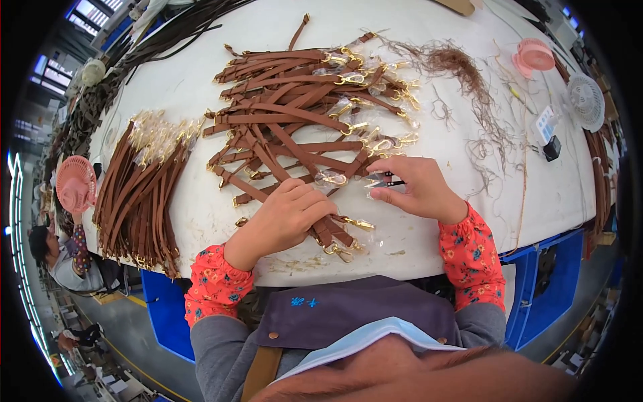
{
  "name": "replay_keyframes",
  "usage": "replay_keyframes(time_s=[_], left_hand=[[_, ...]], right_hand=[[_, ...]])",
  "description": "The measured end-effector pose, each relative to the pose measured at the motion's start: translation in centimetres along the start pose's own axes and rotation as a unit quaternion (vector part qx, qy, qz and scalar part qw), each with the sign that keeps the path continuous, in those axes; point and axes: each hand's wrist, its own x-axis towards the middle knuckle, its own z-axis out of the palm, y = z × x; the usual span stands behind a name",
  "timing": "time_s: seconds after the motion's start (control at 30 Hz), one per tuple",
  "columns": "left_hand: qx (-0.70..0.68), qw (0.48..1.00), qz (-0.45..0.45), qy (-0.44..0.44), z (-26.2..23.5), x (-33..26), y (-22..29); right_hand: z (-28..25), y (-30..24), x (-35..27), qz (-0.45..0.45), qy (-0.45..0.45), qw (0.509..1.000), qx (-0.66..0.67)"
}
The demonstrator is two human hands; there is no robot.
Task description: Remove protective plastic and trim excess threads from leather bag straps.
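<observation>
My left hand point(284, 216) is closed over brown leather straps point(323, 233) near the table's front edge. Gold clasps in clear plastic show at the straps' near ends, to the right of my fingers. In my right hand point(420, 187) is a pair of thread snips point(382, 182) with dark handles, its pale blades pointing left toward a plastic-wrapped clasp point(331, 178). Beyond both hands spreads a loose pile of similar straps point(281, 110), crossing one another, most of their wrapped clasps toward the right. How many straps my left fingers grip is hidden.
A bundle of straps point(140, 208) lies at the left of the white table point(562, 184). Tangled brown thread point(459, 63) lies far right, near a pink fan point(534, 57) and a white fan point(585, 102). Blue bins point(549, 288) flank me below. Another person point(67, 261) sits at left beside a pink fan point(76, 184).
</observation>
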Motion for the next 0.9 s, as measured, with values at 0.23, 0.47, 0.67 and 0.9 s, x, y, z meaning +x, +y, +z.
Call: replay_keyframes(time_s=[0.23,0.47,0.67,0.9], left_hand=[[0.089,0.988,-0.035,-0.119,-1.5,-1.7,0.3],[0.200,0.961,-0.174,-0.082,-1.1,-0.1,-2.2],[0.219,0.971,-0.096,0.012,1.0,0.2,-3.6],[0.278,0.952,-0.002,0.127,0.5,0.0,-2.4]], right_hand=[[1.8,0.2,0.0,0.018,-0.022,0.998,-0.051],[2.7,0.3,0.4,0.005,-0.015,0.991,-0.136],[2.7,1.4,0.3,-0.014,0.087,0.990,-0.107],[2.4,0.8,1.3,-0.055,0.153,0.979,-0.124]])
